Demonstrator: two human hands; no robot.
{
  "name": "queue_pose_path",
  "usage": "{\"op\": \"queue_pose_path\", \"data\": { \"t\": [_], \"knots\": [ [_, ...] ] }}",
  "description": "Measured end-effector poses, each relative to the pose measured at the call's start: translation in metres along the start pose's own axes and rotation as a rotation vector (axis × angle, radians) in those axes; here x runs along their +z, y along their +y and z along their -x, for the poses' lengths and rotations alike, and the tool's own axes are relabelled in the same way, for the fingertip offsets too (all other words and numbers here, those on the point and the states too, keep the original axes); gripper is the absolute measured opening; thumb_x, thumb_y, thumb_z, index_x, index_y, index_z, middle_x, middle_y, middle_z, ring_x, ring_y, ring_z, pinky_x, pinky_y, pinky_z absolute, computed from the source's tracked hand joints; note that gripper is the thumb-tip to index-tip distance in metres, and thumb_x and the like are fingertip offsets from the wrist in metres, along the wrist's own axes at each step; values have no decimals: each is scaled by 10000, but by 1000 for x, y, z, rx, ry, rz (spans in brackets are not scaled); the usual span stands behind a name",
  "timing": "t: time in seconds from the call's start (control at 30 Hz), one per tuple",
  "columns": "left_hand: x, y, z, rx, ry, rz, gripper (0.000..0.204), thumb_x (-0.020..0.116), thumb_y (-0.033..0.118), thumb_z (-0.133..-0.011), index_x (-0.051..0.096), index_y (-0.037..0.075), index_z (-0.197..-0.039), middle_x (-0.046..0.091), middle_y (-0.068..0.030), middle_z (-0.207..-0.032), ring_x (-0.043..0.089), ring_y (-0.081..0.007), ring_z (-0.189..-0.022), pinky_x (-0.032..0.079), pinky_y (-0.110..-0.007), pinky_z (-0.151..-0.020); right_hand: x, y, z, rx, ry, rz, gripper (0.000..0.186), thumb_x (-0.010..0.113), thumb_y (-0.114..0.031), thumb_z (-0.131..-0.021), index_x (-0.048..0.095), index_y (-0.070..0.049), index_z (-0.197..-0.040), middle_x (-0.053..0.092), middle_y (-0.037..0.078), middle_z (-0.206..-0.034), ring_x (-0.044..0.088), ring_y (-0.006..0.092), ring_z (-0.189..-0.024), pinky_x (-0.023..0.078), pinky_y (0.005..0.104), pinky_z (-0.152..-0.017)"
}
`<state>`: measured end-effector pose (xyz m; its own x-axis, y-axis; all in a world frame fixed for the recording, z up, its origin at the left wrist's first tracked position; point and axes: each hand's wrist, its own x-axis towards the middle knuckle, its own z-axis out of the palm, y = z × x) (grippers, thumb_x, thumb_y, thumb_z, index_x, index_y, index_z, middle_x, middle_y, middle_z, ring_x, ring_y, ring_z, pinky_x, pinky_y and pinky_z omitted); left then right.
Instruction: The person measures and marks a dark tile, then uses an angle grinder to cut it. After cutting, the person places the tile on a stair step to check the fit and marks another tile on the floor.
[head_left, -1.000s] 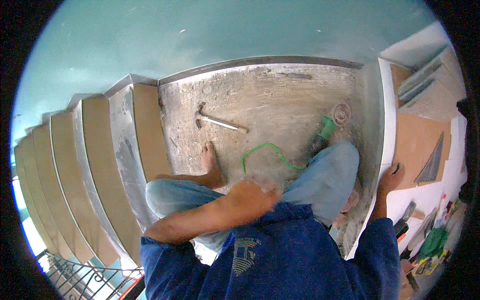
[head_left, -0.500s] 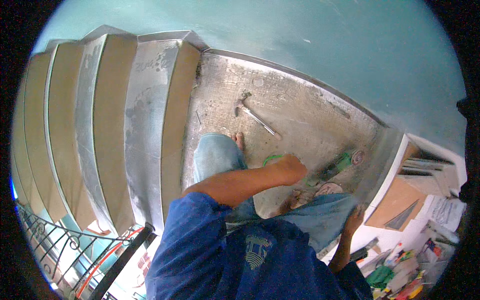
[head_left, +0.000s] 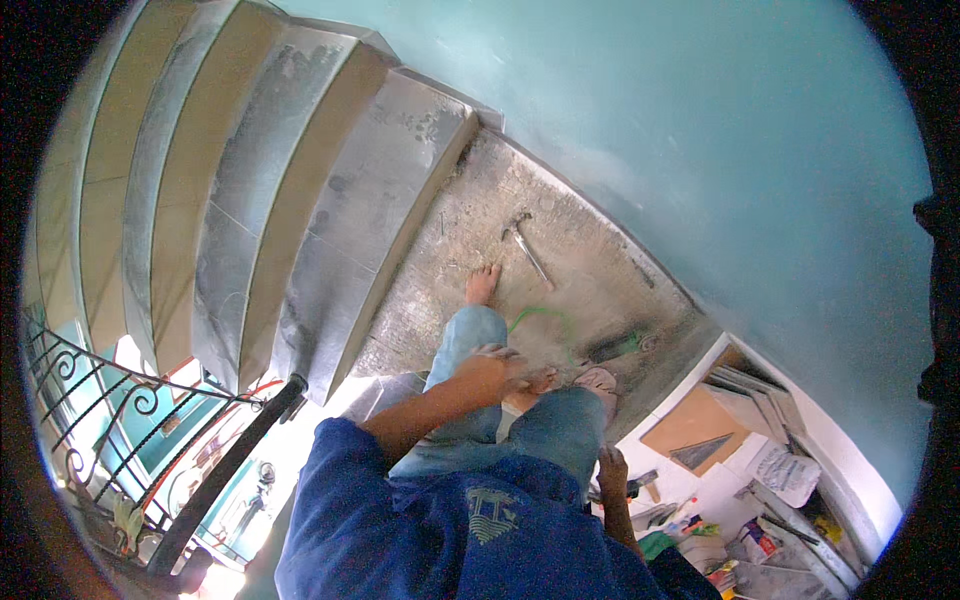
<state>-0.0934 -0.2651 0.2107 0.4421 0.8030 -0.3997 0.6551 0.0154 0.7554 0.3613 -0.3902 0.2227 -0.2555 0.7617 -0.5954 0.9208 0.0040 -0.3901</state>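
— Where are the hands?

— The left hand (head_left: 492,366) rests on the person's blue-jeaned knee (head_left: 470,335), its fingers curled loosely over the cloth, gripping nothing. The right hand (head_left: 611,468) hangs beside the right thigh — whether its fingers are open or closed, I cannot tell.

— And the tools?

— A steel claw hammer (head_left: 526,243) lies on the rough grey concrete landing (head_left: 590,265), just beyond the bare foot (head_left: 482,284). A green looped cord (head_left: 545,318) lies between the legs and a green-handled power tool (head_left: 620,346), near the landing's edge by the teal wall (head_left: 700,150).
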Motion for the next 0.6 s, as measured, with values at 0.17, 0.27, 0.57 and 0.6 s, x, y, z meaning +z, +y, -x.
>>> {"op": "queue_pose_path", "data": {
  "t": [0.17,0.27,0.57,0.6],
  "knots": [
    [-63,6,81,-365,56,147,615,645,479,-914,541,86,-1375,569,-232,-1369,545,-434,-1264,443,-494,-1070,-47,-45,58,-166,-13,221,288,587,-183,-964,593,20,-1167,684,221,-1033,663,455,-941,541,522,-826],
    [-81,8,111,-341,-91,380,654,630,507,-920,522,71,-1396,526,-250,-1416,520,-443,-1294,413,-481,-1107,-69,-72,68,277,-447,57,356,534,-268,-1010,584,35,-1190,695,253,-1008,667,458,-959,523,536,-874],
    [-103,-8,105,-242,-213,293,604,599,509,-944,577,65,-1353,539,-250,-1402,549,-427,-1260,435,-485,-1066,-100,-155,-20,166,-313,15,371,542,-286,-1000,591,27,-1194,693,253,-1026,664,447,-979,517,527,-887],
    [-107,-9,108,-206,-182,297,584,590,509,-952,587,64,-1329,566,-245,-1358,565,-428,-1235,450,-491,-1040,-103,-162,-33,160,-305,15,372,543,-288,-999,592,26,-1194,692,253,-1028,664,446,-981,517,526,-889]
  ]
}}
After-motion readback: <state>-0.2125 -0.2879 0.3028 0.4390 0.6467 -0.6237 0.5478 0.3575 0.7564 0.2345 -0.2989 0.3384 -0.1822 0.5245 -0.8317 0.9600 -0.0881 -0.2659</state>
